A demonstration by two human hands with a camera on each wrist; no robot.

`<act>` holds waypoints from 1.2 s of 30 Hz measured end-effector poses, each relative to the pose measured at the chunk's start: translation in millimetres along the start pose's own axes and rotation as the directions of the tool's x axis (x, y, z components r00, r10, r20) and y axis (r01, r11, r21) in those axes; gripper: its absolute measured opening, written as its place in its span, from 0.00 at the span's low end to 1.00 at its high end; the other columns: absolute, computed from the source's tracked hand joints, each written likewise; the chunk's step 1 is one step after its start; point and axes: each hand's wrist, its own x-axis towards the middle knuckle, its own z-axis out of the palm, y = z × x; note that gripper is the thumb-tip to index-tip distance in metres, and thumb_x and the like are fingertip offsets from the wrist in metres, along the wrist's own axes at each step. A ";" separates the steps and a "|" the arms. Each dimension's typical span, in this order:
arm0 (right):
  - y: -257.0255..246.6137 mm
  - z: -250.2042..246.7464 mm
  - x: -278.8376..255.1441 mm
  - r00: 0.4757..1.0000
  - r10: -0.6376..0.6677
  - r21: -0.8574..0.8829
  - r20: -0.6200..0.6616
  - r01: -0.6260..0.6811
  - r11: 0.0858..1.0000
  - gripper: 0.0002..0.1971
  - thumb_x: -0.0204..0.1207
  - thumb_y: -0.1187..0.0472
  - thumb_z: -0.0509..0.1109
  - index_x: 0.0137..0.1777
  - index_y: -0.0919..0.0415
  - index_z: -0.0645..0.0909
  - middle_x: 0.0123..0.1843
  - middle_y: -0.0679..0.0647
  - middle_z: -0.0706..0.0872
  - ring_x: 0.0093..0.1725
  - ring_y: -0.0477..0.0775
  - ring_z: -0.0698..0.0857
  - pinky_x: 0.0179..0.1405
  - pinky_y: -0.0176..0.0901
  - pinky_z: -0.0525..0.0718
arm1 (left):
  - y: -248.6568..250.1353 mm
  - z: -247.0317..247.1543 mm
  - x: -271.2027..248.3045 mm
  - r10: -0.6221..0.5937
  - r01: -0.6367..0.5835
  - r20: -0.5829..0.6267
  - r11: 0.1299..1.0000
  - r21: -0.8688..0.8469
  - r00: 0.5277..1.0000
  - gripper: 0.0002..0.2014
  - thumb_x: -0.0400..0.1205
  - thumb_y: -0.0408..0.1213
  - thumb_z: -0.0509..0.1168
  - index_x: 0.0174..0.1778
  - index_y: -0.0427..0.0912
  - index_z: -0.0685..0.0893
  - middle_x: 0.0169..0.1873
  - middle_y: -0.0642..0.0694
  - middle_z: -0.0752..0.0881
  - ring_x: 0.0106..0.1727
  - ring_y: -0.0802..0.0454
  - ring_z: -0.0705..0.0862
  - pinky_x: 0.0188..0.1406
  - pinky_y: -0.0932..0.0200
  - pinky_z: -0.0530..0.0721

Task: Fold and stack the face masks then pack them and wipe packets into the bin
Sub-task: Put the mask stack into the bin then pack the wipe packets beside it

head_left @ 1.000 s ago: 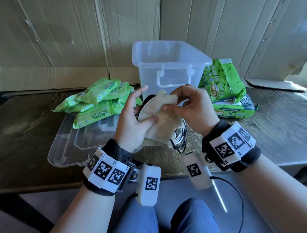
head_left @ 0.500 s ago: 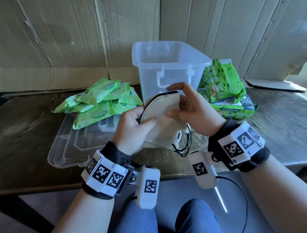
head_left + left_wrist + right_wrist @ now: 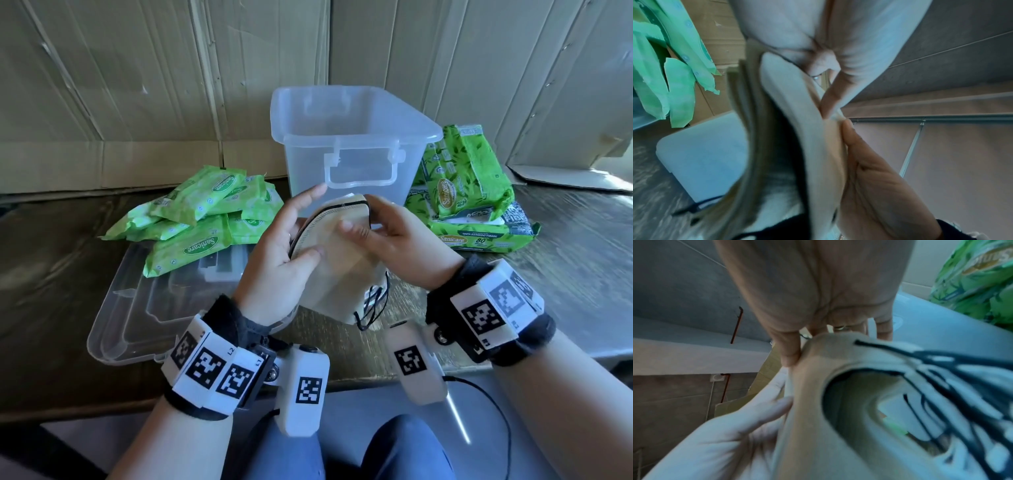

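A stack of beige face masks [image 3: 339,270] with black ear loops [image 3: 373,305] is held upright above the table's front edge, just in front of the clear plastic bin [image 3: 346,144]. My left hand [image 3: 298,236] pinches the masks' left edge, thumb on the front and fingers behind. My right hand [image 3: 363,222] grips the top right, thumb across the front. The left wrist view shows the masks [image 3: 813,146] edge-on against my palm. In the right wrist view the masks [image 3: 807,418] gape at the bottom and the ear loops [image 3: 941,378] hang.
Several small green wipe packets [image 3: 205,219] lie piled on the clear bin lid [image 3: 144,308] at the left. Two large green wipe packs [image 3: 459,178] are stacked right of the bin. Cardboard sheets line the back. The dark wooden table [image 3: 565,274] runs under it all.
Both hands have kept hold of the masks. The left hand's index finger has straightened upward behind them. The right thumb has shifted across the front, and the stack has tilted slightly.
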 end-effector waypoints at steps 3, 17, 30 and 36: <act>-1.1 7.2 4.3 0.998 -0.026 0.094 -0.057 0.032 0.995 0.21 0.72 0.49 0.63 0.45 0.71 0.71 0.37 0.66 0.75 0.38 0.53 0.72 0.37 0.54 0.74 | -4.6 1.2 3.8 -0.035 0.031 -0.082 0.998 -0.058 0.996 0.28 0.80 0.23 0.62 0.66 0.61 0.72 0.51 0.44 0.85 0.51 0.53 0.84 0.63 0.50 0.81; 9.6 16.6 7.3 0.982 0.005 0.252 -0.190 0.044 0.967 0.17 0.82 0.66 0.58 0.66 0.51 0.60 0.44 0.57 0.83 0.40 0.46 0.82 0.49 0.56 0.84 | -15.3 24.0 5.9 -0.219 0.177 -0.350 0.973 -0.150 0.911 0.29 0.86 0.35 0.56 0.80 0.46 0.50 0.76 0.52 0.60 0.51 0.80 0.67 0.45 0.92 0.61; -1.9 5.2 17.7 0.985 -0.124 0.083 -0.118 0.134 0.988 0.32 0.78 0.72 0.61 0.71 0.38 0.58 0.41 0.75 0.82 0.32 0.55 0.80 0.35 0.44 0.82 | -11.8 -7.7 13.0 -0.090 0.088 -0.033 0.994 -0.057 0.995 0.20 0.73 0.18 0.58 0.45 0.48 0.85 0.18 0.61 0.80 0.15 0.64 0.65 0.18 0.71 0.61; 0.3 -0.9 8.2 0.994 -0.098 0.025 0.055 0.097 0.995 0.21 0.72 0.67 0.69 0.54 0.37 0.78 0.47 0.46 0.85 0.46 0.53 0.84 0.52 0.52 0.85 | -13.2 -13.5 19.4 -0.101 0.076 -0.177 0.987 -0.142 0.979 0.15 0.73 0.19 0.69 0.42 0.46 0.87 0.40 0.63 0.89 0.51 0.67 0.84 0.59 0.67 0.81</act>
